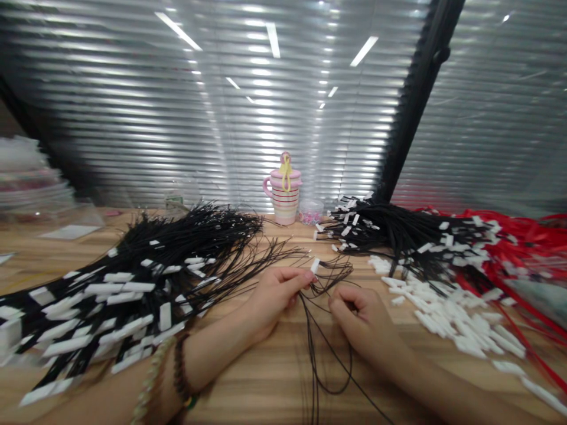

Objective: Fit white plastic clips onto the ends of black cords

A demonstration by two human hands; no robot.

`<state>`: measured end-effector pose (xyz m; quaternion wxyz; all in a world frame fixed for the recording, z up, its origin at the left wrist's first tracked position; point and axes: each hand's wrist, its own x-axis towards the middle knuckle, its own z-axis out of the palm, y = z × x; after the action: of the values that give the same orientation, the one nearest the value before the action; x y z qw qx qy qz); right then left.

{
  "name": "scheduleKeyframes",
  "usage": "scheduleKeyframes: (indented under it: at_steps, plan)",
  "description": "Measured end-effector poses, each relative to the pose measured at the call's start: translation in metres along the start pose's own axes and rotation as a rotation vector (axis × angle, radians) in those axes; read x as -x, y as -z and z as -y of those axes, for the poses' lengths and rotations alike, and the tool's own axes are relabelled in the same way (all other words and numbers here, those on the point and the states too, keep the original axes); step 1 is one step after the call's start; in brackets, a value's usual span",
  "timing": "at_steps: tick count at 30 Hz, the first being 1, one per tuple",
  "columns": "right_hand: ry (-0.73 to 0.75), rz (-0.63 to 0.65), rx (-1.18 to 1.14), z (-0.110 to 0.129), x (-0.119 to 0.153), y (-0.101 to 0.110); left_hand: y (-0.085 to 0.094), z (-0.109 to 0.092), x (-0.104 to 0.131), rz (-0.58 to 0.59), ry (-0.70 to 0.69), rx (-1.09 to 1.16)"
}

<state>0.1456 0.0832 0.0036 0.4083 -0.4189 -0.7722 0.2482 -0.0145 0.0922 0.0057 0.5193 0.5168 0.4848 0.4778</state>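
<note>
wooden table (266, 378): left grip (277, 292) pinches white tag (315, 265).

Left hand (272, 295) pinches a small white tag (315, 265) on thin black cords (325, 330); right hand (361, 321) grips those cords just beside it, striped pink cup (283, 195) well behind.

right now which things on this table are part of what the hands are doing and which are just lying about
In use: left hand pinching small white plastic tag; right hand on thin black cords; loose white tags pile.

Lying about: striped pink lidded cup; red cords; clear plastic bags.
</note>
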Motion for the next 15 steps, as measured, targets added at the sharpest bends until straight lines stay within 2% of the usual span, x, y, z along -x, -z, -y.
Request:
scheduleKeyframes:
  at_steps: [15]
  plan:
    - [-0.047,0.015,-0.019,-0.0008,-0.0012,0.0005,-0.0002,-0.0011,0.0004,0.000,-0.001,0.009]
